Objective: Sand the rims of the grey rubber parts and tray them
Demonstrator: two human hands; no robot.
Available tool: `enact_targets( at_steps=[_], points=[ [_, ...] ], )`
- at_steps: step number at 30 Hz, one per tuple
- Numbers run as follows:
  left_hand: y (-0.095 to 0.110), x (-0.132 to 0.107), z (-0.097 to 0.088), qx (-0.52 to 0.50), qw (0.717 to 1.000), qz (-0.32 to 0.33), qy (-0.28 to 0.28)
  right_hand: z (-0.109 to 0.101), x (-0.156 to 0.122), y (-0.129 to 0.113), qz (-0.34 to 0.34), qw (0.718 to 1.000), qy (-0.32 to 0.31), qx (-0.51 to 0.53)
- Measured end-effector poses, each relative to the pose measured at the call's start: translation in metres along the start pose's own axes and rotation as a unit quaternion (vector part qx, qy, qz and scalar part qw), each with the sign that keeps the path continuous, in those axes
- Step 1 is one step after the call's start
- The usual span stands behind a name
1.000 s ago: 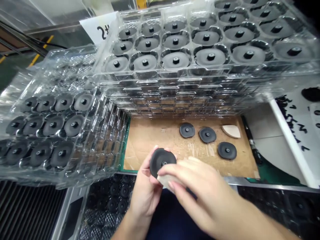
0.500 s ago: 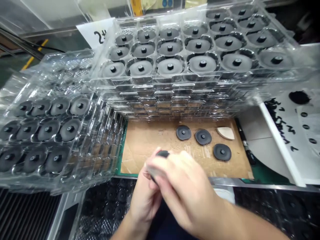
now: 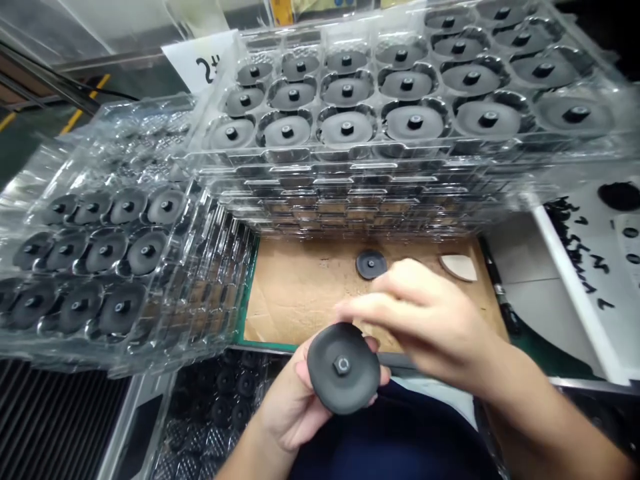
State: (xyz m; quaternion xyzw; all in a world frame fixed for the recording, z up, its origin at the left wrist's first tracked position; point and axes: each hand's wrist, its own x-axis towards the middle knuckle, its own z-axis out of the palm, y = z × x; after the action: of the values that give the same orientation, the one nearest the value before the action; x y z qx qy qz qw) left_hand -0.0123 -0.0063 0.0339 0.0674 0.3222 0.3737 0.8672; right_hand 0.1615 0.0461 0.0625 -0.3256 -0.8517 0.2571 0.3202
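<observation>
In my left hand [image 3: 305, 393] I grip a black rounded-square disc [image 3: 344, 390] by its edges, its face with the short central stem turned up toward me. My right hand [image 3: 425, 320] hovers just above and right of it, fingers partly bent and holding nothing visible. One fingertip is close to the disc's upper edge; contact cannot be made out. Beyond the hands, another black disc [image 3: 371, 272] lies on a brown cardboard sheet [image 3: 290, 287]. A beige wedge-shaped piece [image 3: 459, 267] lies right of my right hand, which covers part of the cardboard.
A tall stack of clear plastic trays [image 3: 350, 180] filled with black discs stands at the back. Another tray stack [image 3: 200, 280] is on the left. A black pen [image 3: 500, 293] lies by the cardboard's right edge, near a white marked panel [image 3: 575, 287]. A paper sign [image 3: 193, 63] stands behind.
My hands have parted: the right moved up and right, off the disc, and now covers discs on the cardboard. The left still holds its disc, now showing its stemmed face.
</observation>
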Motion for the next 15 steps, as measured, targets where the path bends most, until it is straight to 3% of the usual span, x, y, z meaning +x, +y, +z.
enact_targets(
  at_steps=[3,5,7,9,12,14,15],
  points=[
    [0.001,-0.001,-0.007,-0.074,0.997,-0.013,-0.006,0.019,-0.036,0.012,0.212,0.972,0.082,0.058],
    [0.000,0.000,-0.009,-0.089,0.996,-0.025,-0.006,0.038,-0.065,0.019,0.325,0.936,0.070,0.115],
    [0.000,0.002,-0.009,-0.090,0.995,-0.031,-0.019,0.056,-0.089,0.025,0.389,0.909,0.037,0.148],
    [0.000,0.004,-0.009,-0.079,0.996,-0.031,-0.034,0.063,-0.101,0.028,0.419,0.895,0.027,0.152],
    [-0.003,0.007,-0.007,-0.052,0.997,-0.018,-0.051,0.046,-0.091,0.018,0.423,0.894,0.106,0.102],
    [-0.006,0.007,-0.006,-0.022,0.999,-0.002,-0.037,0.028,-0.070,0.000,0.360,0.915,0.178,0.040],
    [-0.008,0.006,-0.006,0.003,1.000,0.007,-0.015,0.021,-0.058,-0.009,0.290,0.935,0.205,0.012]
  ],
)
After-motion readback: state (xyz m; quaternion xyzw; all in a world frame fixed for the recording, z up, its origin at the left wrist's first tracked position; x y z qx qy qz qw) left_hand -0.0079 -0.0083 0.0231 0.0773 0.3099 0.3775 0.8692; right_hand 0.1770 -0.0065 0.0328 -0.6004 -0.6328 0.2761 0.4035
